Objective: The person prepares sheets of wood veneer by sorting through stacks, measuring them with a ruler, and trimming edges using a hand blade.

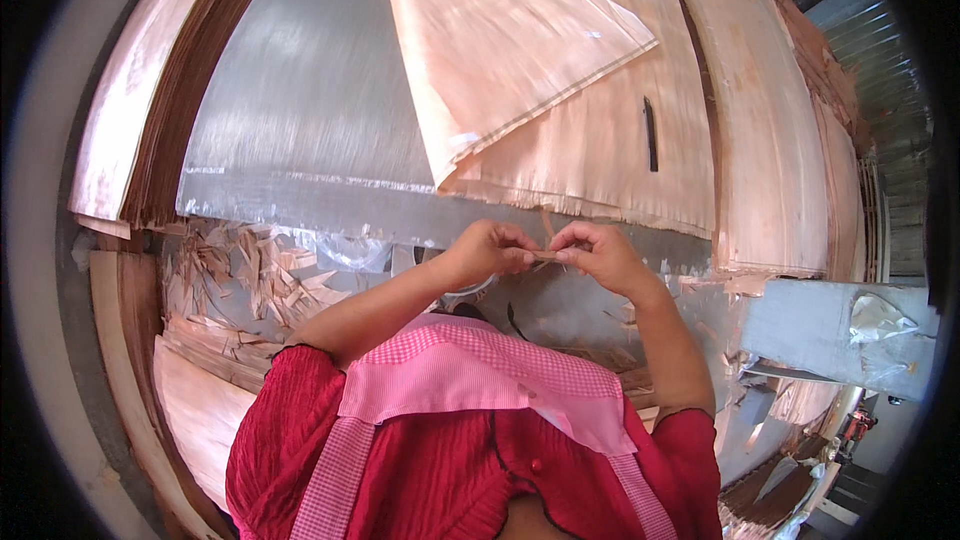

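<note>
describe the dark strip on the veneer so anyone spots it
Find the grey tabletop, then pale veneer covering its right part. On it, below the right corner of the slanting sheet, lies the dark strip: narrow, nearly black against pale veneer.

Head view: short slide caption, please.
Left hand and right hand pinch a thin brown strip near pale wood sheets on a grey table.

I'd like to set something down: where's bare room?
The gray tabletop is bare between the left veneer stack and the slanted veneer sheet. Farther right, layered veneer and a black strip crowd it; wood scraps lie cluttered past its near edge.
</note>
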The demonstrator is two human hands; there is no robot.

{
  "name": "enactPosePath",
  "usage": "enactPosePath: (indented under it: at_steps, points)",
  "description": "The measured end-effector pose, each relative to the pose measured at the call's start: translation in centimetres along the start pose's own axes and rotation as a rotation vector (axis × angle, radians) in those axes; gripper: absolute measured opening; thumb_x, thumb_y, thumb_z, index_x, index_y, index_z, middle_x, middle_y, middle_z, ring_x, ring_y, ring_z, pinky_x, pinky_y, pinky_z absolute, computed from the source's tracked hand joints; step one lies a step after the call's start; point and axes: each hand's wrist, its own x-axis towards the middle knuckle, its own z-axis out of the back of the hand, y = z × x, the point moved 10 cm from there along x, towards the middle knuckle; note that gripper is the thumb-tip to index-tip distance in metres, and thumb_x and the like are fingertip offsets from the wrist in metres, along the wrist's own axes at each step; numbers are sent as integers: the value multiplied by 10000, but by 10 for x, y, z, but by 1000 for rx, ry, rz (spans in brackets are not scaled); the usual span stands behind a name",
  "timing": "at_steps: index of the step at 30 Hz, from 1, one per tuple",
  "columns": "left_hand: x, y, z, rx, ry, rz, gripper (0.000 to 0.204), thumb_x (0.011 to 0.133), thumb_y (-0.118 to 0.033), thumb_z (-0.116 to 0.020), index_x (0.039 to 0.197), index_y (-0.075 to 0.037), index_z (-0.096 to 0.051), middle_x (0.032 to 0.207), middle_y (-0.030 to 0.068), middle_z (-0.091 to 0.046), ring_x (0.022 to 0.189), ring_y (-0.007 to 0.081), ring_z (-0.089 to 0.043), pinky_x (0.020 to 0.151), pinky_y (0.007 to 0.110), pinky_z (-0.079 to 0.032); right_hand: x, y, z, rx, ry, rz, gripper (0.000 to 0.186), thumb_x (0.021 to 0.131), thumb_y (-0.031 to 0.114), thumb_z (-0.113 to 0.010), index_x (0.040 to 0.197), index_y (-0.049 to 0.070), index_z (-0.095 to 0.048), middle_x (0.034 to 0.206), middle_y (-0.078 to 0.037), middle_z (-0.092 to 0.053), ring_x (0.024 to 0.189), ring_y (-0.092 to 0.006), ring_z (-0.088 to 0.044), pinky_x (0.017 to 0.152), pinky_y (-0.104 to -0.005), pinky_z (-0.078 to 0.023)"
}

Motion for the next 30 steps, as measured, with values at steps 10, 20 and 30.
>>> enactPosePath:
  at_steps: [10,20,30]
  points:
    - [-65,23,131,230,-730,-240,187,764,-8,-465,901,-1,-592,624,92,-601,538,141,-571,525,269,-467,13,18,34,-406,45,-118,109,744,138,-614,809,50,-616,650,-18,-602,573,-72,-524,529,-242,-424]
    - [-21,75,180,-377,-912,-54,127,810,-93,-539,848,24,-507,654,98,-592,505,138,-566,441,232,-460,160,143,220,-880,-33,121,138,745,166,-603,670,49,-606,546,-1,-556,521,-85,-470,512,-259,-366]
    - [-39,68,185,-155,-1124,88,143,815,-152,-555,774,-15,-561,603,50,-582,476,96,-537,432,199,-414,272,65,215,-792,171,123,104,765,136,-560,767,37,-592,585,-19,-562,467,-79,-419,448,-239,-341]
